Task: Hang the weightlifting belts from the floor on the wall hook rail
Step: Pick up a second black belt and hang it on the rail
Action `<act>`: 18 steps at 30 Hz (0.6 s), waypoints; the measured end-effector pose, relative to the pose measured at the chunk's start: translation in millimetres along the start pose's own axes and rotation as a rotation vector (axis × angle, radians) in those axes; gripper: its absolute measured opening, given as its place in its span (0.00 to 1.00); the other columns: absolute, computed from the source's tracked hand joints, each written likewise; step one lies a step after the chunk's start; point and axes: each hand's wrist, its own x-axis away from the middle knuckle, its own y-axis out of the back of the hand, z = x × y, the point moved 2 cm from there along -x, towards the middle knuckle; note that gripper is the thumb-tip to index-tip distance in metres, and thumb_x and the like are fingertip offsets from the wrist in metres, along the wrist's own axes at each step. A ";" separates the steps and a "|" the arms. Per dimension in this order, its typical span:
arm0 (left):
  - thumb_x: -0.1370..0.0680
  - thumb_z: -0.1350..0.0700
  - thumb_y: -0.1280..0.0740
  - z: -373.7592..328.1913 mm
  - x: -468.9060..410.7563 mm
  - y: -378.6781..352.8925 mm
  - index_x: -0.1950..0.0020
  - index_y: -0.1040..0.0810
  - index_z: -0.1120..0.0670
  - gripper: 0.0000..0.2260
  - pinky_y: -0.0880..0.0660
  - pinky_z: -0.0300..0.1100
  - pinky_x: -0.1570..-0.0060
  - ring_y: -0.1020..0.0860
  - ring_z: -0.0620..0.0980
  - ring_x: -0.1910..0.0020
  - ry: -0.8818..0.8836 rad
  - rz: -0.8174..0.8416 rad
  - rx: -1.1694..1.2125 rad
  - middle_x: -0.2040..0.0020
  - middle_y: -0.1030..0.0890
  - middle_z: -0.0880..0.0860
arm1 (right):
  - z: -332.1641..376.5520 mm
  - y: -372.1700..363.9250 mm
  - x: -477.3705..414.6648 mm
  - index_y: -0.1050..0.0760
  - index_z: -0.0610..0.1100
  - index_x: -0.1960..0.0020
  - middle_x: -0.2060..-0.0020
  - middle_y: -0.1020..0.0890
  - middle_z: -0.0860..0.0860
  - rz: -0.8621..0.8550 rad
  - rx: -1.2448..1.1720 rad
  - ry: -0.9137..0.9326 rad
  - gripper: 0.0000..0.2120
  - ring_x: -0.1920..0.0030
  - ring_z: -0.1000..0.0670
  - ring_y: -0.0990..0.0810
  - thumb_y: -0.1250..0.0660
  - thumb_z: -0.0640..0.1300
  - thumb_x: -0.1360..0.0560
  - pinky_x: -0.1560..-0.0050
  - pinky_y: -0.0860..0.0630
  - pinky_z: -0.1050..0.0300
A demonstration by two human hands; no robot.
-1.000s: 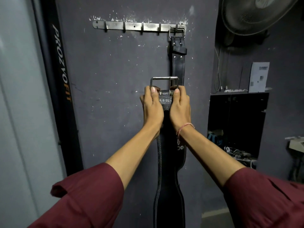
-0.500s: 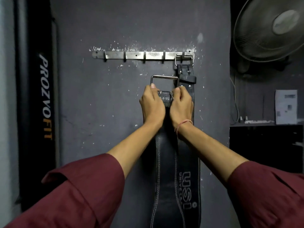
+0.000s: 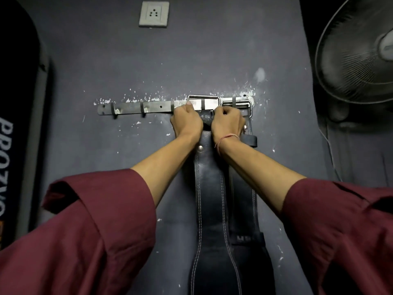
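A metal hook rail [image 3: 131, 107] is screwed to the dark wall. I hold a black stitched weightlifting belt [image 3: 209, 188] up against it. My left hand [image 3: 186, 121] and my right hand [image 3: 228, 122] both grip its top end just under the steel buckle [image 3: 203, 98]. The buckle frame lies over the rail around the second hook from the right. A second black belt [image 3: 244, 209] hangs from the rightmost hook by its own buckle [image 3: 251, 109], partly behind the first belt and my right hand.
Three bare hooks stick out of the rail's left part. A wall fan [image 3: 357, 54] is at the upper right, a wall socket [image 3: 154, 14] above the rail, and a tall black padded post [image 3: 12, 145] with lettering at the left.
Both hands have lifted the belt upward, bringing its buckle from below the rail up onto it. My view has tilted up and closer to the wall.
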 end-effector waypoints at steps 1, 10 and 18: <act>0.16 0.53 0.45 0.2 -7.8 -3.7 0.50 0.22 0.67 0.19 0.32 0.45 0.51 0.24 0.62 0.44 0.012 0.003 0.001 0.45 0.20 0.65 | 0.5 -4.3 -6.5 0.35 0.40 0.74 0.75 0.33 0.47 -0.003 0.003 0.002 0.20 0.68 0.46 0.35 0.41 0.43 0.24 0.73 0.42 0.54; 0.16 0.51 0.45 6.4 -23.4 -14.3 0.36 0.27 0.63 0.18 0.31 0.45 0.38 0.26 0.62 0.35 0.108 0.068 -0.023 0.33 0.26 0.63 | -4.4 -19.2 -24.2 0.18 0.39 0.53 0.54 0.18 0.41 0.031 0.051 -0.039 0.14 0.59 0.43 0.29 0.41 0.45 0.22 0.62 0.37 0.57; 0.17 0.54 0.44 6.7 -29.4 -17.4 0.33 0.28 0.63 0.17 0.28 0.48 0.36 0.25 0.62 0.35 0.174 0.094 -0.002 0.34 0.24 0.63 | 0.3 -18.8 -33.1 0.22 0.42 0.37 0.45 0.18 0.42 0.096 0.152 -0.065 0.16 0.48 0.42 0.21 0.40 0.44 0.21 0.57 0.34 0.58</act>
